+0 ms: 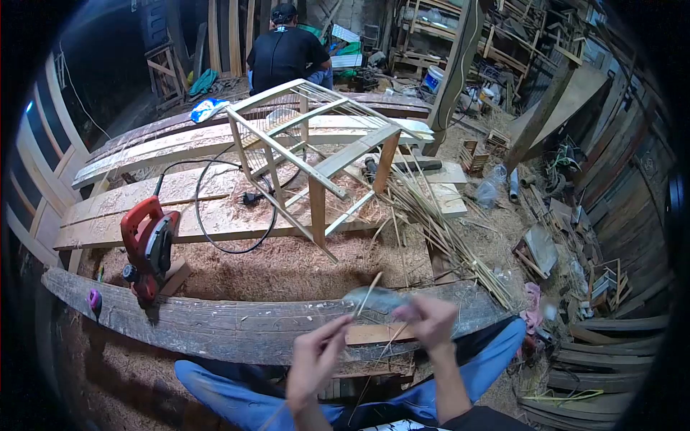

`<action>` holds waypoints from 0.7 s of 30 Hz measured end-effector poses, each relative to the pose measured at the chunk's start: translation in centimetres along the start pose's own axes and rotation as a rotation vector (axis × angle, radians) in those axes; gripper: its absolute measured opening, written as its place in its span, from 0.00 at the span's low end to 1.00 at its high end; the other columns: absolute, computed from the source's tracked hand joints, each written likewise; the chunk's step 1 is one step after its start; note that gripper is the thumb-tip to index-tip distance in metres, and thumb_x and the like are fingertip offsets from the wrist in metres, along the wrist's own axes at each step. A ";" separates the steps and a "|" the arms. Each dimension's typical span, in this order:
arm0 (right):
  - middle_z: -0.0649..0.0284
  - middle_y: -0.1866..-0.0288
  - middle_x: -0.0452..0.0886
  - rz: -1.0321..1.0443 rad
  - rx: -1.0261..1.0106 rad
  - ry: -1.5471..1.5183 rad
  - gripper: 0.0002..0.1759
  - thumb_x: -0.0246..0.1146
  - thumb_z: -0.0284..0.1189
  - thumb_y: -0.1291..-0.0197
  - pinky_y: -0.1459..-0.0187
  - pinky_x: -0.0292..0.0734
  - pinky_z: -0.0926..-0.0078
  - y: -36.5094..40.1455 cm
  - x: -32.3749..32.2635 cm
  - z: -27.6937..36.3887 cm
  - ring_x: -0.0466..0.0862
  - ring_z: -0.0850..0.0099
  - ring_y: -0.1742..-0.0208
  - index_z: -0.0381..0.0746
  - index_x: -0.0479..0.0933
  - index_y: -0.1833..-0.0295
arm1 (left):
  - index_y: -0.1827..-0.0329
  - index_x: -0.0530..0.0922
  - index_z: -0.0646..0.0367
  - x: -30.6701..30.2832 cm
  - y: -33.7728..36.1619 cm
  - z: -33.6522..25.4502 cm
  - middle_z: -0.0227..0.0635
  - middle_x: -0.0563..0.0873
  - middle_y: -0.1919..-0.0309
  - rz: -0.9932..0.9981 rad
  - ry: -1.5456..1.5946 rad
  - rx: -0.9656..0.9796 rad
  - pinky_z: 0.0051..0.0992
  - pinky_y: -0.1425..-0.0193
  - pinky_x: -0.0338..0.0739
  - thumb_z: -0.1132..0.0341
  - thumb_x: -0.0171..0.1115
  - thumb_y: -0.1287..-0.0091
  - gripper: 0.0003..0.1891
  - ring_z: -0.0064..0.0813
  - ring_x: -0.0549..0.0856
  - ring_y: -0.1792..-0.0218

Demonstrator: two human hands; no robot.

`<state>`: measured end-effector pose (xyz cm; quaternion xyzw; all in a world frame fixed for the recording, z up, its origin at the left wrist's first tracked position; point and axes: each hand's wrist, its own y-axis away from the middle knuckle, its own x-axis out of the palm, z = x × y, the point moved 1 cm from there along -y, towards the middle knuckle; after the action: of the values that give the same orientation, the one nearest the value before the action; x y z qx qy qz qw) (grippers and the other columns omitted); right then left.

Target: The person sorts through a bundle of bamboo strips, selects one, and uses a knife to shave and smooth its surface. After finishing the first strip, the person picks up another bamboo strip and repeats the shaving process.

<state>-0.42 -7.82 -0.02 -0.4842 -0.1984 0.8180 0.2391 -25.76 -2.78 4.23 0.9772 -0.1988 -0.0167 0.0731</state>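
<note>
My left hand (318, 360) is closed on a thin bamboo strip (374, 283), which slants up and away from the fingers. In my right hand (433, 325) is a knife (389, 299), gripped by its handle. Its broad blade, blurred by motion, points left and overlaps the strip. Both hands are over a long weathered plank (251, 330), just above my lap. A pale wood piece (370, 333) lies on this plank between the hands.
Beyond the plank stands a wooden frame (316, 144) with thin slats. A red power planer (147, 248) rests at left, its black cable (201, 223) looping rightward. Bamboo strips (445, 241) lie in a bundle at right. A person (287, 54) sits at the back.
</note>
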 end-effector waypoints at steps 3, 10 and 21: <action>0.62 0.73 0.85 -0.287 0.597 -0.014 0.17 0.69 0.40 0.32 0.72 0.74 0.70 2.1 -5.1 -9.1 0.82 0.75 0.75 0.35 0.84 0.61 | 0.38 0.84 0.63 -5.1 2.4 0.0 0.20 0.82 0.70 -0.248 0.035 -0.007 0.14 0.68 0.68 0.77 0.58 0.24 0.15 0.09 0.74 0.70; 0.57 0.74 0.85 -0.119 0.094 -0.219 0.25 0.72 0.52 0.38 0.73 0.76 0.67 0.6 -1.0 2.3 0.85 0.62 0.77 0.38 0.87 0.61 | 0.37 0.82 0.66 0.4 -1.0 -0.6 0.25 0.83 0.67 -0.010 0.140 0.001 0.15 0.67 0.69 0.72 0.58 0.22 0.15 0.11 0.75 0.68; 0.57 0.72 0.88 0.023 0.143 -0.523 0.22 0.77 0.47 0.45 0.72 0.79 0.68 -0.6 2.6 6.4 0.88 0.62 0.74 0.37 0.87 0.60 | 0.57 0.86 0.69 2.7 -0.6 0.1 0.22 0.82 0.70 -0.044 0.037 0.085 0.16 0.69 0.67 0.75 0.65 0.29 0.05 0.09 0.75 0.70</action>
<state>-7.06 -6.38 1.38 -0.2404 -0.1895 0.9299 0.2039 -23.11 -3.32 3.99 0.9836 -0.1765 0.0083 0.0346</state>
